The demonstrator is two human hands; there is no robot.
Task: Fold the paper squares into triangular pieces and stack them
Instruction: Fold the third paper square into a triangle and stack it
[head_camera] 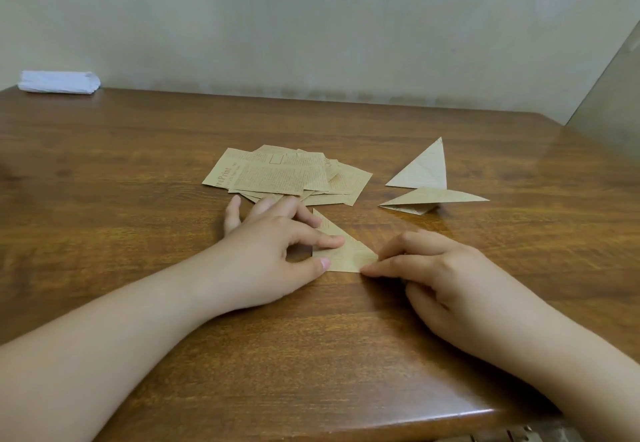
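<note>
- Step in hand: creasing a folded triangle [346, 251] on the table [138, 164], just in front of the pile of flat squares [287, 175]
- My left hand [273, 251] presses the triangle's left part, forefinger and thumb lying on it, other fingers spread
- My right hand [436, 268] pins its right corner with curled fingertips
- Two finished triangles [426, 182] lie to the right, touching, loosely stacked
- Next, I judge: run the crease flat, then carry this piece onto those two

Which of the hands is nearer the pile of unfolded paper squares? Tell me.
Left. The left hand lies just in front of the pile of unfolded squares, fingertips almost reaching it; the right hand sits farther away, at the folded triangle's right corner.
</note>
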